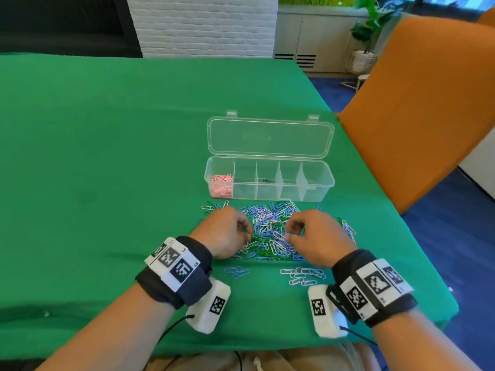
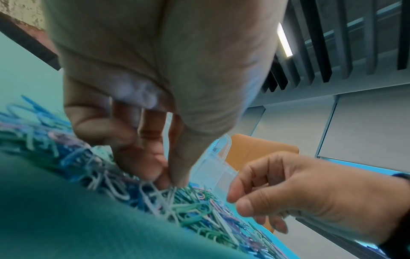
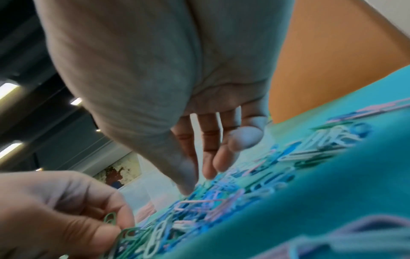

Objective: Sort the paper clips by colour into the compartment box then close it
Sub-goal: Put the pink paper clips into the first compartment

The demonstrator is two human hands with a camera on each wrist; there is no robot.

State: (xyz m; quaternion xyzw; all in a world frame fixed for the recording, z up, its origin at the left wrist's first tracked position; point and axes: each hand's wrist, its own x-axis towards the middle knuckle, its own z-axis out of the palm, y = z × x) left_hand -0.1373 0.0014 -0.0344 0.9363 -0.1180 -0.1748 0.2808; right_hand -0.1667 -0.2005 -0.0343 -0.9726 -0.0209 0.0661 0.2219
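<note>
left hand (image 1: 227,231) pinches green clips (image 3: 111,218) from pile (image 1: 270,228) at centre | right hand (image 1: 314,235) fingers loosely curled, holding nothing, raking | box (image 1: 269,180) open above pile for easy drops

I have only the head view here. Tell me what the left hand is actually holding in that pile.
Observer: In the right wrist view the left hand pinches green clips between thumb and fingers at the edge of the paper clip pile.
Operator: Now report the right hand.
Observer: The right hand has its fingers fairly straight, tips reaching down to the pile; I see no clip held in it.
Operator: Check the compartment box from down there.
Observer: The left wrist view shows the compartment box just behind the pile, past the left hand's fingertips, its lid up. Its contents are not readable from there.
</note>
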